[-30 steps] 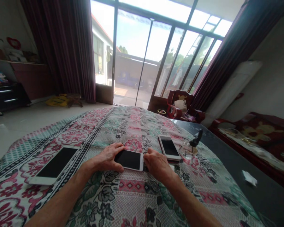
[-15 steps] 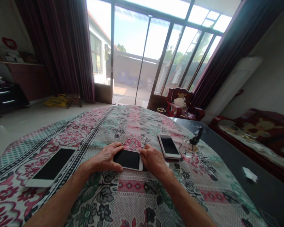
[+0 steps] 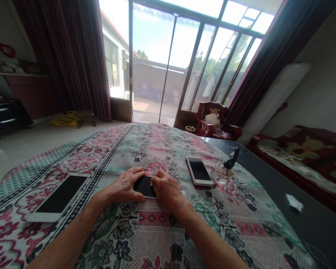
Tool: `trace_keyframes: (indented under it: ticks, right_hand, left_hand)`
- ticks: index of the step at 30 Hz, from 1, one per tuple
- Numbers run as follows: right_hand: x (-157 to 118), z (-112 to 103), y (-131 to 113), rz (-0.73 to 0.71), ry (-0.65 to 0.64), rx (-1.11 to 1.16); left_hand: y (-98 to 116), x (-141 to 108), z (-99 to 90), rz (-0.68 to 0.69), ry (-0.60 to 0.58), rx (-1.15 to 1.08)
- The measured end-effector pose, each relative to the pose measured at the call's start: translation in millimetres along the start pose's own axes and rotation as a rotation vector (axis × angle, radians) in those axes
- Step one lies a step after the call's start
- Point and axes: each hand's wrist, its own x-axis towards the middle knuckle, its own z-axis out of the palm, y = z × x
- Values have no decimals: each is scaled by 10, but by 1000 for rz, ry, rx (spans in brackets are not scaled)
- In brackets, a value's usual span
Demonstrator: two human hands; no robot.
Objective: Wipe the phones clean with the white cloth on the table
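A smartphone (image 3: 144,186) with a dark screen lies flat on the patterned tablecloth. My left hand (image 3: 126,185) grips its left end, thumb along the near edge and fingers along the far edge. Over the right half of the screen, my right hand (image 3: 168,189) is closed, fingertips bunched down on the glass. Bits of white show at its fingertips and beside its outer edge, seemingly a tissue mostly hidden by the hand. A larger white tablet-like device (image 3: 58,198) lies to the left. Another white smartphone (image 3: 199,171) rests to the right.
Beside the right-hand phone stands a clear glass vessel (image 3: 221,173) with a black top. A crumpled white tissue (image 3: 294,203) sits on the dark tabletop (image 3: 268,186) at right. Red wooden seats (image 3: 302,145) stand beyond; a glass door (image 3: 154,74) is ahead.
My right hand has slid left from the phone's right end onto its screen, covering the right half. My left hand keeps its grip, and the phone stays in place.
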Motion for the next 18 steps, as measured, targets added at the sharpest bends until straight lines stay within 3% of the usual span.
trace_keyframes:
  ticks: [4, 7, 10, 14, 18]
  right_hand:
    - [-33, -112, 194, 162, -9, -64]
    - [-41, -145, 233, 249, 75, -75]
    - [-13, -89, 153, 165, 133, -28]
    - [29, 6, 54, 16, 58, 16]
    - [6, -32, 137, 76, 0, -27]
  left_hand:
    - [27, -14, -28, -11, -11, -11]
    - [32, -14, -24, -15, -2, -8]
    - [33, -8, -3, -33, 5, 3]
    - [20, 1, 20, -32, 6, 6]
    - [9, 4, 17, -15, 11, -3]
